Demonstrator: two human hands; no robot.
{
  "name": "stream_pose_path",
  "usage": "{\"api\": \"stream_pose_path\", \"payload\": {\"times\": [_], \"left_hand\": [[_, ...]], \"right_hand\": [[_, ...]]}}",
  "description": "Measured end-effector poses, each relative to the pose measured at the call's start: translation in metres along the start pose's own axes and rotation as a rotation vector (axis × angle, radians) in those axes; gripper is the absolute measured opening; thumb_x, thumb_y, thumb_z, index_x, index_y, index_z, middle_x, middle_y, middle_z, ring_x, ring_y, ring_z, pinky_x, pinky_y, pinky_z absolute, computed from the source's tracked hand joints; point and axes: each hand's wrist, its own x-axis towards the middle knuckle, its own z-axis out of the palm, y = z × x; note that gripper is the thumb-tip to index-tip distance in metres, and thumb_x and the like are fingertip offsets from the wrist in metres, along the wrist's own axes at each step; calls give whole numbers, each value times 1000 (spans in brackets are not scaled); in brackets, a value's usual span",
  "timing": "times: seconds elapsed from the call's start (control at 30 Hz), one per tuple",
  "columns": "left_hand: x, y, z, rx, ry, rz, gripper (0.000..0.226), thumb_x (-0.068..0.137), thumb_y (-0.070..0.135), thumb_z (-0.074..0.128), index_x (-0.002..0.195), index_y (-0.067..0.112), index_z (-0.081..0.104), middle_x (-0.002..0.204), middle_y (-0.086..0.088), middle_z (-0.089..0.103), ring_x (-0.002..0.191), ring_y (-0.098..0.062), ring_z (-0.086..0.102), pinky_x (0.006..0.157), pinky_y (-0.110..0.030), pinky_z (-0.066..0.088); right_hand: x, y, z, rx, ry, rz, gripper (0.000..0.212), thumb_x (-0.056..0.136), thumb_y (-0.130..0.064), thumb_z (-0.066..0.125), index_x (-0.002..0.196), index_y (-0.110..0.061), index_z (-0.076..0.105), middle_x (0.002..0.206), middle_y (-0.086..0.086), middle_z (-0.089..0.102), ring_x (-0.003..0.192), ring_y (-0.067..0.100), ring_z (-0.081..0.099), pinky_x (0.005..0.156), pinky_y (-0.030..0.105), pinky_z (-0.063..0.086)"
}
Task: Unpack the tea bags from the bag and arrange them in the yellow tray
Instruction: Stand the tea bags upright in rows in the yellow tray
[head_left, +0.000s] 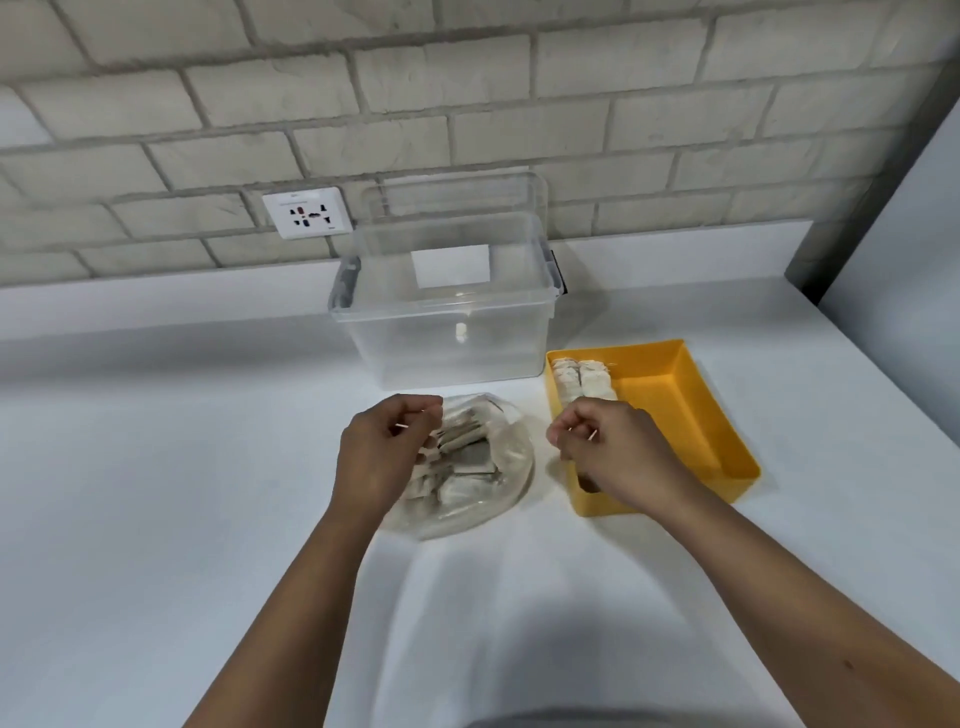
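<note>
Both hands are over the white counter (156, 467) right now. The left hand (382, 452) hovers at the left edge of the clear plastic bag (506, 470), fingers curled inward, fingertips down against the tea bags (462, 449) heaped inside. A tiny pale sliver shows by the thumb, too small to name, and I cannot tell whether the hand actually grips a tea bag. Over to the right hand (610, 454) - it sits above the near-left corner of the yellow tray (727, 431), fingers bunched tight, thumb and forefinger pressed together around another pale speck; what it pinches, if anything, I cannot tell. The bag lies flat on the counter, just left of the tray and apart from it, with a good pile of grey and off-white tea bags jumbled inside. In the tray, a short row of tea bags (582, 382) lies along the far-left side, running toward the right hand, while the rest of the tray floor shows bare yellow. Just beyond the bag and the tray stands a clear plastic box (447, 332), open at the top. Behind it on the pale brick wall (467, 104) - a white wall socket (307, 213), off to the left.
</note>
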Motion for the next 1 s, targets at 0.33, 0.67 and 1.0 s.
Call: {"api": "stream_pose_path", "payload": {"times": [0.33,0.67,1.0], "left_hand": [[-11,-51,-23,520,56,273,12,90,24,67,95,29,77,93,16,75,81,-5,68,78,-29,52],[-19,-83,-14,899,-142,285,52,80,48,71,129,37,60,128,13,61,123,-15,51,102,-29,19],[-23,-96,-8,852,-88,253,68,72,53,76,134,36,53,130,13,53,126,-15,46,102,-26,15]], "right_hand": [[7,-11,86,-2,-179,-183,13,88,-9,66,98,-14,74,101,-3,69,88,6,60,74,1,38],[16,0,112,-397,-209,-132,47,76,-35,77,119,-22,65,117,-7,54,105,14,58,85,26,46],[8,2,111,-273,-149,-67,34,76,-27,78,106,-24,64,82,-11,54,81,9,55,64,20,41]]}}
